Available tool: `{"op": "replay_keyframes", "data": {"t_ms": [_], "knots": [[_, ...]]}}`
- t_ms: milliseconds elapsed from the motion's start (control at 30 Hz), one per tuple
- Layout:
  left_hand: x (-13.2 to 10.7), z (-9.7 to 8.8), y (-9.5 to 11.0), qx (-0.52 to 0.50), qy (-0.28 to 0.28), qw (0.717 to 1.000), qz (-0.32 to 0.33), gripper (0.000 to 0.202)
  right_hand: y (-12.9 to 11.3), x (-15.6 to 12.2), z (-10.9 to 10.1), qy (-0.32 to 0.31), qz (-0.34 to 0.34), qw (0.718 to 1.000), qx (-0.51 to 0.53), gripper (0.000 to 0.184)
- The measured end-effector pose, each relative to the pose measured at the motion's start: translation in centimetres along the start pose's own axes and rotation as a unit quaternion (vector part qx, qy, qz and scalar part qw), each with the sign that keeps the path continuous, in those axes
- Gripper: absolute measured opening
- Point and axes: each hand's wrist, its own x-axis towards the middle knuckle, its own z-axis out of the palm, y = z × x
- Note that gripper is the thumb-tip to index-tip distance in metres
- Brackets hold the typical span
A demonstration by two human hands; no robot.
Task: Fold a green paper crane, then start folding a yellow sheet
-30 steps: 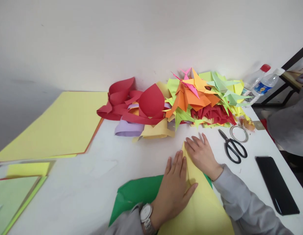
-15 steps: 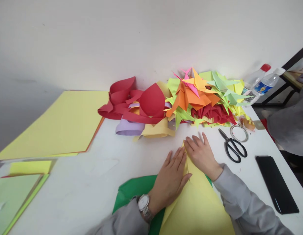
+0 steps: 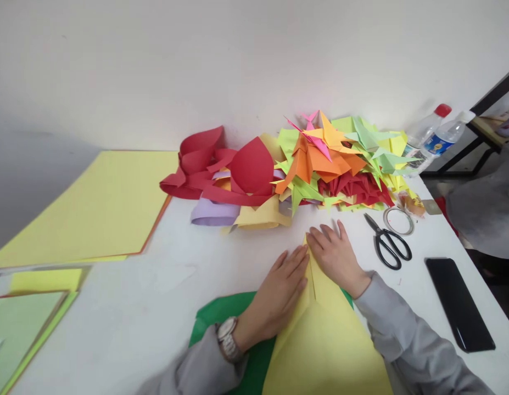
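A large sheet of yellow paper (image 3: 332, 345) lies in front of me, folded to a narrow point at its far end. Along the left edge of that point my left hand (image 3: 277, 293) rests flat with its fingers stretched out; a watch (image 3: 228, 336) is on the wrist. My right hand (image 3: 336, 258) lies on the tip from the other side, fingers extended and slightly spread. Both hands touch the paper without gripping it. Beneath the yellow sheet, a green sheet (image 3: 221, 315) sticks out on both sides.
Scissors (image 3: 388, 244), a tape roll (image 3: 398, 221) and a black phone (image 3: 460, 304) lie at right. Folded paper shapes (image 3: 328, 159) and curled paper bands (image 3: 250, 170) are heaped by the wall, with bottles (image 3: 446, 137) beyond. Yellow sheets (image 3: 101, 214) and green sheets (image 3: 27, 323) are at left.
My left hand has slid a little left and its thumb has drawn in, exposing more of the fold line. My right hand stays at the tip. The view has shifted slightly.
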Motion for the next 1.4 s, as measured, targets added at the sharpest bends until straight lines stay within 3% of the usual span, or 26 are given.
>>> {"op": "replay_keyframes", "data": {"t_ms": [133,400,1400], "knots": [[-0.2,-0.3,-0.8,0.041,-0.005,0.999,0.033,0.048,0.1,0.0,0.0,-0.002,-0.002,1.000,0.004,0.036],[-0.1,1.6,0.3,0.168,0.037,0.985,0.012,0.056,0.0,0.0,-0.1,-0.001,0.003,1.000,0.012,0.035],[0.5,1.4,1.6,0.154,0.008,0.987,-0.034,0.049,-0.2,0.2,-0.3,-0.009,0.016,1.000,0.002,0.039]]}}
